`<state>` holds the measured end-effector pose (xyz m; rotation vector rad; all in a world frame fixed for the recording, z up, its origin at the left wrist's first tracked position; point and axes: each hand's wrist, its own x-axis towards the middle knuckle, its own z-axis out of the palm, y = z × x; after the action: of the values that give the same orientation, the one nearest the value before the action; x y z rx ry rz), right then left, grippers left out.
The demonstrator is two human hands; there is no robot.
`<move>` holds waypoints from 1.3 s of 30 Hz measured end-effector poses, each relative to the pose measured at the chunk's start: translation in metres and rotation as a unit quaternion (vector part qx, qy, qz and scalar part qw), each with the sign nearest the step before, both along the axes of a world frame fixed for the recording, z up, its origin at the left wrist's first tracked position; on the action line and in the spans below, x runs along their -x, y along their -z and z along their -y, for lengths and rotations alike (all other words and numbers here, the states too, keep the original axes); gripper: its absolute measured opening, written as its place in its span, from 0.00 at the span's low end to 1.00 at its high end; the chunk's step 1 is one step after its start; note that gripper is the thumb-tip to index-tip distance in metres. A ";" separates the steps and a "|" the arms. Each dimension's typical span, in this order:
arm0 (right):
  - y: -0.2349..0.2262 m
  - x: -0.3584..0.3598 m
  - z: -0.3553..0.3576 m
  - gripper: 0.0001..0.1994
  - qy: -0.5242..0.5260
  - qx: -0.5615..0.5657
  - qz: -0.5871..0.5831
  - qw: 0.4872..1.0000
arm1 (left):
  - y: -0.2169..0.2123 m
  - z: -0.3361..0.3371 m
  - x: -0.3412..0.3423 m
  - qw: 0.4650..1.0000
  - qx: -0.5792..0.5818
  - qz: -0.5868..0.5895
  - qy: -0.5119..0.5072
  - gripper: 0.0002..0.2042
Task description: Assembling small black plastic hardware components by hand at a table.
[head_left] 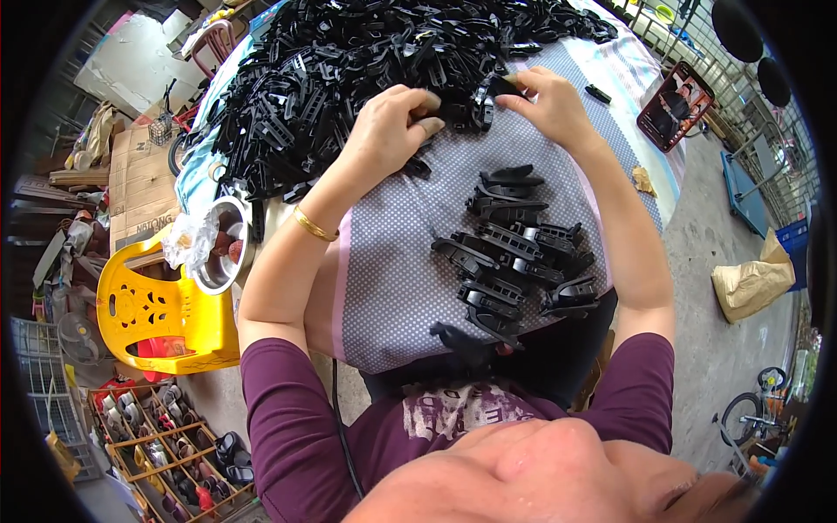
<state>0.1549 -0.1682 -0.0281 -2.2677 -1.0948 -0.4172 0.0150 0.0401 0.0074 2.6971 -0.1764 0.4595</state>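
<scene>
Pinching a black part (502, 85) at the fingertips of the right hand (555, 106), by the front edge of the pile (314, 96). Holding the left hand (391, 129) just across from it, fingers bent toward the thumb; cannot tell if gripping anything there, black on black. Note also a loose group (514, 244) on the dotted cloth (384, 288), between the forearms and running down toward the lap. Could fumble the pinched part, judging by a hold at the fingertips only. Could snag neighbours when lifting from the pile, given tangled stacking and projecting ends; could start a slide toward the hands if pulling from low down. Could lose the lowest part (462, 343) over the near edge if brushed by the body, being right by the cloth's rim. Could scatter the loose group by tugging the cloth or by swinging a forearm low. Could knock the bowl (218, 284) with the left elbow, given how near. Could miss the stray part (598, 93) out past the right hand, or slip up by glancing at the lit phone (676, 105).
</scene>
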 end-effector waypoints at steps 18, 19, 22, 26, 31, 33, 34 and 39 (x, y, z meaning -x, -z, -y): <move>0.001 0.020 -0.015 0.11 -0.087 0.120 0.059 0.987 | 0.019 -0.004 -0.013 0.666 0.718 -0.175 0.098 0.16; -0.002 0.025 -0.018 0.11 -0.089 0.120 0.059 0.987 | 0.019 -0.006 -0.013 0.666 0.719 -0.174 0.097 0.16; -0.003 0.029 -0.019 0.12 -0.013 0.177 -0.014 0.984 | 0.021 -0.005 -0.014 0.714 0.677 -0.164 0.065 0.15; 0.010 0.009 -0.008 0.12 -0.029 0.087 -0.012 0.996 | 0.025 0.000 -0.016 0.706 0.684 -0.150 0.101 0.17; -0.019 0.038 -0.013 0.13 -0.180 -0.169 -0.257 0.934 | 0.031 0.002 -0.009 0.785 0.599 -0.124 0.102 0.19; -0.018 0.053 -0.019 0.13 -0.215 -0.166 -0.227 0.935 | 0.029 0.007 -0.007 0.784 0.603 -0.120 0.080 0.20; -0.014 0.054 -0.020 0.13 -0.209 -0.152 -0.173 0.950 | 0.030 0.009 -0.008 0.784 0.603 -0.121 0.082 0.20; -0.011 0.058 -0.023 0.11 -0.177 -0.082 0.012 0.981 | 0.032 0.018 -0.005 0.871 0.484 -0.083 0.010 0.20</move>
<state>0.0973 -0.1449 -0.0173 -1.8806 -1.3905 -0.3728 0.0204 0.0220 -0.0243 1.7213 0.0702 0.2091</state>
